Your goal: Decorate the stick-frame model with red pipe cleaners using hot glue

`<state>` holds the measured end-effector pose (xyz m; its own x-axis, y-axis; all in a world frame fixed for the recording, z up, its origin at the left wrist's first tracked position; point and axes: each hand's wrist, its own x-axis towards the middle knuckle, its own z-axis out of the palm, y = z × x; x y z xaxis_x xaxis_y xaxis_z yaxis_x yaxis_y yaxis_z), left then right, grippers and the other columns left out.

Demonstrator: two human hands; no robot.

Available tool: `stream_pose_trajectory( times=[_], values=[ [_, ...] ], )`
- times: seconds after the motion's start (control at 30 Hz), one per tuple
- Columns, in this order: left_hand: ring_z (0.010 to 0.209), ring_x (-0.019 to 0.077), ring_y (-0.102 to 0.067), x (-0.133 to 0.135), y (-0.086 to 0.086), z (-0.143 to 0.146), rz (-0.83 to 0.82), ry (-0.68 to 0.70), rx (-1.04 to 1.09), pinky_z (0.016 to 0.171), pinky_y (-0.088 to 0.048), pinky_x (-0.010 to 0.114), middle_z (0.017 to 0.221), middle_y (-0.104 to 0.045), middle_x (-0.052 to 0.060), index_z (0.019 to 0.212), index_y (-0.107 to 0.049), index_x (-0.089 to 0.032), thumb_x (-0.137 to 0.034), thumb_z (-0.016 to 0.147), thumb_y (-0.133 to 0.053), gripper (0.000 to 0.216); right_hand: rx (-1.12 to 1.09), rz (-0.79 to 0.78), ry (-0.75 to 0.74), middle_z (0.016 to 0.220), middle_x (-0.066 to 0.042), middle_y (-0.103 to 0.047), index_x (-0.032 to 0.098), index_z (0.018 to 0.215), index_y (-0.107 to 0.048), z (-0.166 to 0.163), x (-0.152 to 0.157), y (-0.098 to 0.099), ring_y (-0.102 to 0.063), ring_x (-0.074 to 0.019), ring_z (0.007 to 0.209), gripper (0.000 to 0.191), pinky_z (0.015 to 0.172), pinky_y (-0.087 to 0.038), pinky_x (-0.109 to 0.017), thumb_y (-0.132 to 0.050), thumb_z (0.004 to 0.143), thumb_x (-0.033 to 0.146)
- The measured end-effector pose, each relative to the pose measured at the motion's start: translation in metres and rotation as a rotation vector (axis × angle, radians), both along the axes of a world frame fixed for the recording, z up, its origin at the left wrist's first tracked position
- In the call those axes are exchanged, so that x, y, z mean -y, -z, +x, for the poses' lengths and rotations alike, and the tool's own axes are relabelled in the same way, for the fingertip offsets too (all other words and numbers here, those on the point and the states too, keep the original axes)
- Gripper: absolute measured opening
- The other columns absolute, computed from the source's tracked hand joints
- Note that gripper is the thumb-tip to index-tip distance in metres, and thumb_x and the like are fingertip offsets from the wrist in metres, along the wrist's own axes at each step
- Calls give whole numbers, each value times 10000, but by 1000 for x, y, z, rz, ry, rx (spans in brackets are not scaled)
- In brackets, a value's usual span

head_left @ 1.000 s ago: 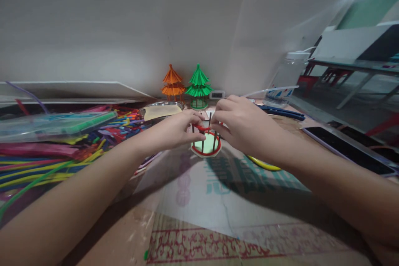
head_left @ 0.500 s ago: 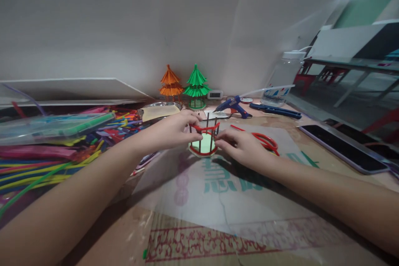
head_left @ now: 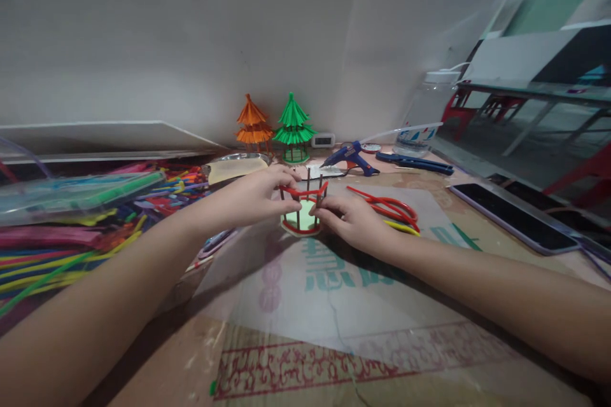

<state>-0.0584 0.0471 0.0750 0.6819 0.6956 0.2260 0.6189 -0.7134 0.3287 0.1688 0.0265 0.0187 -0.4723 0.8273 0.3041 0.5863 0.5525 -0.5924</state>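
Note:
A small pavilion frame [head_left: 301, 219] stands on the white sheet, with a pale green base edged in red, thin dark brown posts and a red pipe cleaner [head_left: 309, 192] strung round the posts near their tops. My left hand [head_left: 273, 191] reaches over its left side, thumb and fingers closed on the red strip and a post. On the right side, my right hand [head_left: 347, 215] pinches at a post with thumb and forefinger. The fingers hide parts of the posts. Loose red pipe cleaners [head_left: 394, 206] lie just beyond my right hand, beside a yellow one [head_left: 401, 227].
Behind stand an orange tiered pavilion [head_left: 252, 119] and a green one [head_left: 292, 124]. A blue glue gun [head_left: 351, 158], a metal dish [head_left: 238, 165], a water bottle [head_left: 422, 117] and a phone [head_left: 513, 217] surround the sheet. Colourful pipe cleaners [head_left: 62, 261] and a plastic case [head_left: 81, 194] fill the left.
The whole view has shifted slightly, so things sit a little further left. My right hand is now closer to the right post; my left hand keeps its hold on the frame.

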Motion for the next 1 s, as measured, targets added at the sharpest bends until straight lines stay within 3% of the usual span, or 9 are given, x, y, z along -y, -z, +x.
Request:
stream_pose_trajectory(
  times=[0.13, 0.23, 0.33, 0.57, 1.0],
  values=[
    [1124, 225, -598, -1, 1, -2, 26, -3, -8, 939, -466, 329, 1187, -651, 73, 912, -677, -187, -444, 904, -591, 271, -32, -22, -16, 765, -33, -704, 157, 865, -686, 1, 0, 0, -608, -151, 696, 206, 652, -405, -263, -525, 959, 245],
    [1178, 241, -582, 2, 0, 0, 110, -5, 21, 990, -459, 362, 1249, -630, 88, 1018, -676, -204, -500, 882, -632, 329, -37, -22, -29, 741, -25, -693, 159, 840, -676, 1, 0, 1, -605, -146, 682, 210, 640, -402, -257, -519, 957, 233],
    [1212, 254, -568, 13, -3, 7, 278, -51, 74, 1023, -454, 396, 1280, -619, 108, 1082, -682, -211, -497, 897, -625, 345, -61, -29, -39, 745, -25, -696, 164, 837, -670, 1, -1, 3, -611, -147, 688, 210, 647, -409, -257, -514, 957, 238],
    [1274, 318, -524, 38, 0, 27, 712, -113, 19, 1121, -354, 532, 1292, -640, 107, 1037, -703, -211, -297, 898, -624, 182, -79, -29, -67, 723, -15, -676, 169, 811, -649, 0, -1, 5, -594, -144, 681, 231, 646, -403, -253, -500, 967, 252],
    [1262, 290, -539, 34, 6, 26, 802, -100, -26, 1160, -334, 548, 1186, -693, 61, 905, -719, -232, -198, 895, -588, 135, -59, -11, -49, 709, -6, -656, 168, 772, -640, 0, -2, 4, -579, -142, 682, 225, 647, -379, -255, -515, 950, 223]
  ],
)
